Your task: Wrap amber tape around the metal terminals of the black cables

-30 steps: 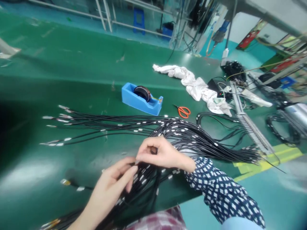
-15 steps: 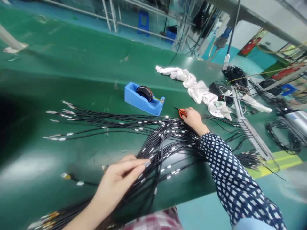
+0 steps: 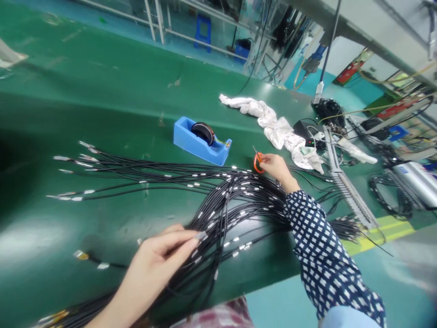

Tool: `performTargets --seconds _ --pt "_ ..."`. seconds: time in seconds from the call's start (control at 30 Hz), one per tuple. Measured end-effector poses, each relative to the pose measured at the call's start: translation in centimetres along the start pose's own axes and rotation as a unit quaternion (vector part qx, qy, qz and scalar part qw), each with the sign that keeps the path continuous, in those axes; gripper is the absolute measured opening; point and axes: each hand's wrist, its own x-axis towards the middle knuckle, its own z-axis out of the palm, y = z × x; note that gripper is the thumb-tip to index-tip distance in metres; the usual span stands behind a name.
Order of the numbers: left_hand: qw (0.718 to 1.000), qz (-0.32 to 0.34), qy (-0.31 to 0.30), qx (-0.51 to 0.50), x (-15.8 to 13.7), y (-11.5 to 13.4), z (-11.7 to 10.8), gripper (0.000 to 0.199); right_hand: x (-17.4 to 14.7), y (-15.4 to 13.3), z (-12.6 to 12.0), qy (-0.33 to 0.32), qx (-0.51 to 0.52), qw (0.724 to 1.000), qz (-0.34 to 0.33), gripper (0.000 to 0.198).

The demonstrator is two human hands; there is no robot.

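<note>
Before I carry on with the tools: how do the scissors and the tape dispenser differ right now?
The scissors have orange handles; the tape dispenser has a blue body. The scissors are slimmer and smaller, the tape dispenser bulkier. The right hand has its fingers at the scissors' handles, while no hand touches the tape dispenser. Both are over the green table.

Cables (image 3: 266,195) on table (image 3: 112,95), tape dispenser (image 3: 194,145) behind, scissors (image 3: 255,161) to its right, cloth (image 3: 280,132) beyond
</note>
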Motion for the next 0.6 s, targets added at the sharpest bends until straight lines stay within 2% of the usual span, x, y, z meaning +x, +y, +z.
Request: performTargets --seconds 0.17,0.2,0.27,0.33,0.5,0.6 --pt "1.0 -0.028 0.002 -0.004 0.2 -0.2 0.0 0.026 -5.1 -2.8 -0.4 -0.059 0.175 0.981 -0.051 0.034" --pt "0.999 -0.032 0.0 -0.006 0.2 -0.2 0.0 0.026 -6.3 -3.5 -0.2 -0.079 0.226 0.969 -0.06 0.033" --pt "0.999 -0.041 -0.003 -0.006 0.3 -0.3 0.2 0.026 -8.4 -5.0 0.5 -0.137 0.366 0.917 -0.074 0.028" --pt "0.999 -0.045 -0.004 0.0 0.4 -0.5 0.3 0.026 -10.1 -6.4 1.3 -0.164 0.43 0.883 -0.089 0.025" --pt "0.999 -0.034 0.018 0.019 0.5 -0.8 0.3 0.026 -12.0 -8.3 3.1 -0.159 0.369 0.904 -0.146 0.021" --pt "0.998 -0.035 0.04 0.021 0.3 -0.4 0.4 0.026 -12.5 -8.9 3.8 -0.171 0.339 0.912 -0.154 0.024"
